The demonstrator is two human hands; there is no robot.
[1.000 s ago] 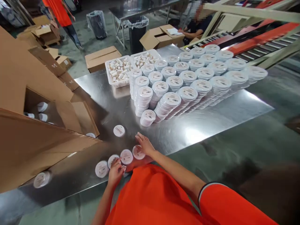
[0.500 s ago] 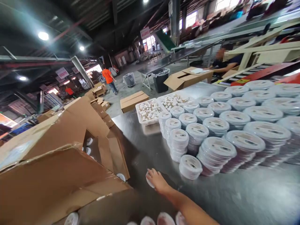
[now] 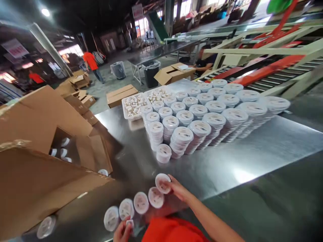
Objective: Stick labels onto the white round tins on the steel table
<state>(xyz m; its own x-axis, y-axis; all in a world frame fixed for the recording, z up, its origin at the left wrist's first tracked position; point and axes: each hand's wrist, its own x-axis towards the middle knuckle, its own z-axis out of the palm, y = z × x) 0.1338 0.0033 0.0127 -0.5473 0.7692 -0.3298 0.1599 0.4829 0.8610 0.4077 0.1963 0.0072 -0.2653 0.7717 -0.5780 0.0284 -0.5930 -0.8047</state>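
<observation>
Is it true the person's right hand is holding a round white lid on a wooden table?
Not quite. The right hand does hold a round white lid, but the head view shows the table is shiny metal, not wood.

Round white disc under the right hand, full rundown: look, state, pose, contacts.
The disc is small, round and flat, white with a faint printed label on its upper face, plastic by its look. It lies on the steel table, at the far end of a curved row of four like discs near the table's front edge. The right hand has its fingertips on the disc's right rim. Whether the disc is lifted off the table cannot be told.
</observation>
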